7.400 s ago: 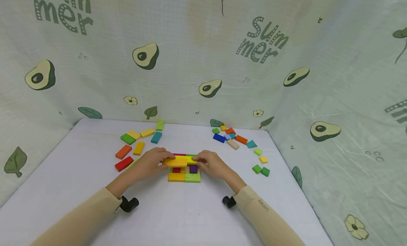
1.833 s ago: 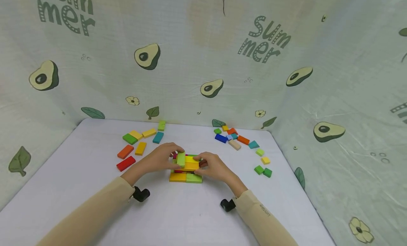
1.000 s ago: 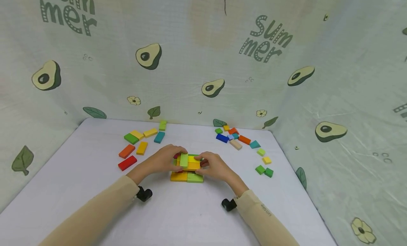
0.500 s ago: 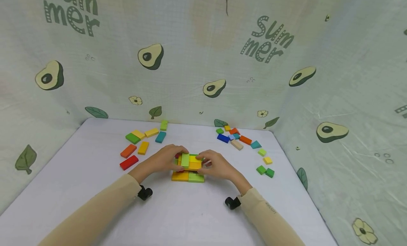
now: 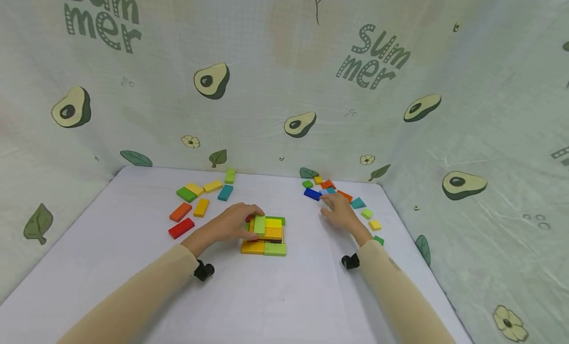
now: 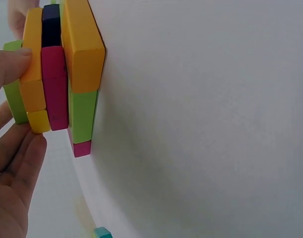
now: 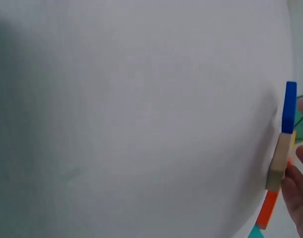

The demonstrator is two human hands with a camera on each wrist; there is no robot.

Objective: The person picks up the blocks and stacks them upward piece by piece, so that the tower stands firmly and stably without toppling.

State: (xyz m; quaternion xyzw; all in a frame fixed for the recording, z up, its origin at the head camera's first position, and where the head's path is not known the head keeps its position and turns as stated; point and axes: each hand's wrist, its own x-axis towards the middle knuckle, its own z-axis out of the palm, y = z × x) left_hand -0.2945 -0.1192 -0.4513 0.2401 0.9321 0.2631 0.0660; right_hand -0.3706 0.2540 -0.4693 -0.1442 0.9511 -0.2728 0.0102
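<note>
My left hand (image 5: pixel 231 224) holds the block stack (image 5: pixel 264 234), fingers loose on its side. My right hand (image 5: pixel 340 211), fingers open, reaches the tan block (image 7: pixel 276 158); many loose blocks (image 5: pixel 195 200) remain.

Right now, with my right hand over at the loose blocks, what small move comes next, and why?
Probably close the right hand on the beige block at its fingertips: the fingers are open and hold nothing, while the left hand steadies the stack.

Left hand (image 5: pixel 231 224) rests forward; right hand (image 5: pixel 340 211) reaches outward, fingers extended.
</note>
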